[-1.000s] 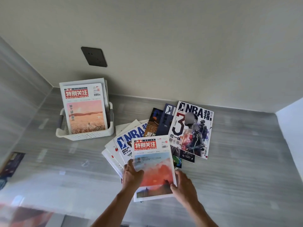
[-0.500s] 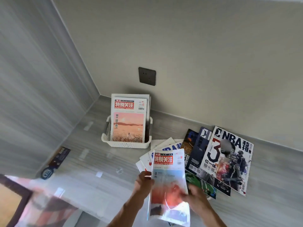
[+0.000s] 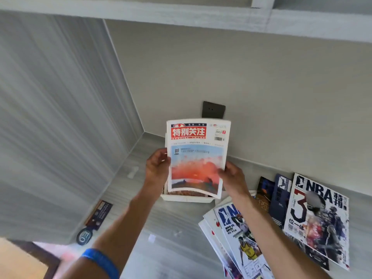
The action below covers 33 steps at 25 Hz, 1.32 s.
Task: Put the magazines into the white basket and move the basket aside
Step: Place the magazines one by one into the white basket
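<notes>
A magazine with a red title block and an orange sunset cover (image 3: pixel 196 158) is held upright over the white basket (image 3: pixel 187 198), its lower edge at the basket's rim. My left hand (image 3: pixel 158 168) grips its left edge and my right hand (image 3: pixel 231 176) grips its right edge. The magazine hides most of the basket and whatever stands in it. To the right, a fan of loose magazines lies on the counter: a large black-and-white NBA issue (image 3: pixel 318 218), two dark ones (image 3: pixel 280 198), and several NBA and white ones (image 3: pixel 237 238) under my right forearm.
The grey counter (image 3: pixel 181 238) meets a side wall on the left and a back wall with a dark socket (image 3: pixel 213 109). A dark card and a round tag (image 3: pixel 84 236) lie at the left wall's foot. A shelf runs overhead.
Both hands lifted the sunset magazine off the pile and carried it left and away to the basket, where it now stands upright. The camera view swung left and upward.
</notes>
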### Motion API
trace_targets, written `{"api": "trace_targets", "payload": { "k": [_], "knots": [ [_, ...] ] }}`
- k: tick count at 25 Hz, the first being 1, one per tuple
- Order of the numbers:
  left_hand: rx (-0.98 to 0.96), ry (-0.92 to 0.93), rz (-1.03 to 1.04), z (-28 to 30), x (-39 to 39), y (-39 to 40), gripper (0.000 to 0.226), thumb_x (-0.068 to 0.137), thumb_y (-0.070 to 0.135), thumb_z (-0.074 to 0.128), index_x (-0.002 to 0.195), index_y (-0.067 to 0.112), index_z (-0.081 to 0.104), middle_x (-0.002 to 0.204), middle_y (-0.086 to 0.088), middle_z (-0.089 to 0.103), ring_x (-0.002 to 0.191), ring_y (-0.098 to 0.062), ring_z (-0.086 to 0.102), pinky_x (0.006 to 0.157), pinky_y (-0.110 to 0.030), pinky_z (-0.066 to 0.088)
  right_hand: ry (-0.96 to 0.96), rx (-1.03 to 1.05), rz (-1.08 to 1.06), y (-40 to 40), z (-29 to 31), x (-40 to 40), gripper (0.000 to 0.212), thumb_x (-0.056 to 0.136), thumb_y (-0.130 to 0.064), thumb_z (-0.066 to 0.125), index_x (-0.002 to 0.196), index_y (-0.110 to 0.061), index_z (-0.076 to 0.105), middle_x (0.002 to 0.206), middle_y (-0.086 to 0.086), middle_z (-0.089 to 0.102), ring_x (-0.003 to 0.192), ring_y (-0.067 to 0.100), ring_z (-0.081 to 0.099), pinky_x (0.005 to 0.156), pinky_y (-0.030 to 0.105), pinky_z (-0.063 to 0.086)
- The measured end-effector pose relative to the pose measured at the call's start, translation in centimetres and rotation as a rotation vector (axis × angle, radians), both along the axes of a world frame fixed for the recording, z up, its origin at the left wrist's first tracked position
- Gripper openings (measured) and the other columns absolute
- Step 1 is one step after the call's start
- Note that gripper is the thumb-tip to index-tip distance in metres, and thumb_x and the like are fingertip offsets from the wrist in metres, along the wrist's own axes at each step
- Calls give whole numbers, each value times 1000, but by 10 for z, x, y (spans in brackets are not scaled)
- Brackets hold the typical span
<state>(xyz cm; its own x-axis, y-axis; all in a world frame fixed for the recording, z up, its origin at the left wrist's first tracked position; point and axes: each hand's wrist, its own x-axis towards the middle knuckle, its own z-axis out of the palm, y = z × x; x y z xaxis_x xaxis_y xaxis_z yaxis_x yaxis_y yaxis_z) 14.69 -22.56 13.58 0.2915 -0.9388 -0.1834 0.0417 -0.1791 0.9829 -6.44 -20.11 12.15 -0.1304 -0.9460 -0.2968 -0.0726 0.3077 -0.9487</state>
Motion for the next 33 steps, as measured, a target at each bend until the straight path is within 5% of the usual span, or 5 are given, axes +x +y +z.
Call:
{"api": "trace_targets", "payload": {
  "k": [8, 19, 24, 29, 33],
  "knots": [
    [320, -325, -76, -41, 26, -16, 54, 81, 13, 61, 134, 20, 50, 140, -9, 55, 116, -23, 56, 85, -25, 38, 154, 266, -120, -16, -51, 4, 56, 83, -6, 66, 136, -10, 49, 142, 10, 53, 127, 28, 52, 108, 41, 41],
    [293, -440, -514, -113, -108, 106, 64, 85, 14, 58, 144, 31, 41, 137, -4, 57, 79, 3, 60, 67, -14, 51, 376, 480, -112, 144, -127, -128, 40, 91, -9, 59, 131, -6, 54, 135, 13, 59, 100, 23, 64, 77, 22, 47],
    [305, -461, -687, -119, -185, 140, 57, 86, 16, 56, 131, 49, 43, 126, 9, 55, 74, 5, 59, 56, -2, 41, 714, 306, -112, 157, -132, -202, 35, 97, -17, 50, 130, -5, 47, 122, 13, 58, 99, 25, 63, 84, 40, 57],
    [270, -508, -730, -114, -210, 172, 61, 80, 37, 52, 140, 43, 41, 147, 11, 42, 132, -13, 43, 109, -36, 40, 954, 354, 247, 147, -167, -246, 58, 95, -39, 46, 143, -15, 25, 156, 13, 21, 142, 31, 28, 113, 48, 38],
    [314, -547, -691, -115, -216, 180, 51, 81, 31, 54, 127, 51, 44, 151, 5, 40, 137, -21, 39, 111, -45, 39, 1002, 299, 340, 177, -177, -237, 73, 92, -34, 55, 151, -22, 14, 161, -2, 20, 146, 24, 23, 113, 48, 38]
  ]
}}
